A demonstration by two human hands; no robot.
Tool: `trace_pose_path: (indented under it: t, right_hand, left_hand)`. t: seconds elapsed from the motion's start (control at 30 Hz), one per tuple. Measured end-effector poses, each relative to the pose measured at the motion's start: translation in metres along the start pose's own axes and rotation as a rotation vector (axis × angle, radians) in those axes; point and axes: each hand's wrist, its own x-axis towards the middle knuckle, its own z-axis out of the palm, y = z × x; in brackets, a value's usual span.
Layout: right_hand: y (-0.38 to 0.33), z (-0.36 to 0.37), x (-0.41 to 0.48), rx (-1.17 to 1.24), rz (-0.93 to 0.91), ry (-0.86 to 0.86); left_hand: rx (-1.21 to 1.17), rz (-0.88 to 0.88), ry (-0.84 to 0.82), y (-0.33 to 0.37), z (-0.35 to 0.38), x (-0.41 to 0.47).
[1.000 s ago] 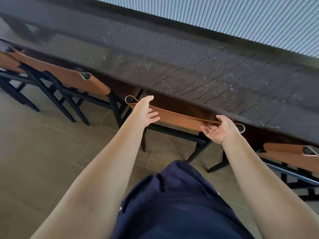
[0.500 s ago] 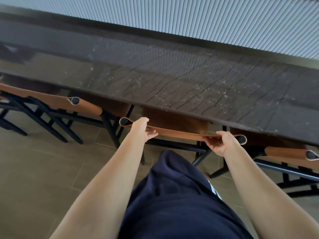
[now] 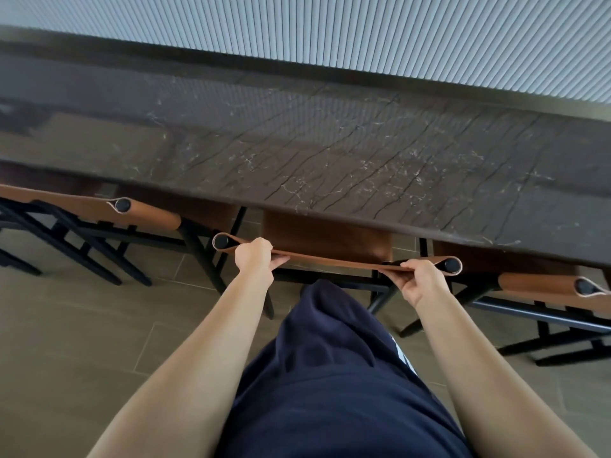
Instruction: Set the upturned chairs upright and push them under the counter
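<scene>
The middle chair [image 3: 330, 256] stands upright at the near edge of the surface [image 3: 330, 166], its brown leather seat partly beneath the overhang and its tan leather backrest strap stretched between two black round post ends just in front of that edge. The left hand [image 3: 253, 259] is closed around the strap next to the left post end [image 3: 221, 241], fingers curled beneath the leather and knuckles on top. The right hand [image 3: 421, 280] is closed around the strap next to the right post end [image 3: 451, 265], thumb on top and fingers folded under. Both forearms extend straight from the bottom of the view toward the chair. The chair's black frame legs [image 3: 205, 256] descend to the tiled floor [image 3: 66, 325] below the surface edge. A dark blue garment [image 3: 330, 375] on the person's leg occupies the space between the arms, directly before the chair. To the left of the middle chair, a second chair [image 3: 139, 211] of the same type stands upright with its seat against the surface edge. To the right, a third chair [image 3: 555, 289] stands upright, its backrest roll slightly nearer the camera than the surface edge. The surface is dark veined stone; a pale ribbed wall panel [image 3: 330, 24] runs along its far side.
</scene>
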Motion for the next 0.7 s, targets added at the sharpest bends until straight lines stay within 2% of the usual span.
trace_pose_path:
  t: [0.33,0.7]
  right_hand:
    - [-0.004,-0.027,-0.001,0.087,-0.017,0.041]
    - [-0.019,-0.019,0.001,0.089,-0.026,0.043]
  left_hand:
    - [0.015,-0.029,-0.093,-0.003,0.017,-0.003]
    - [0.066,-0.022,-0.13,0.001,0.039,0.011]
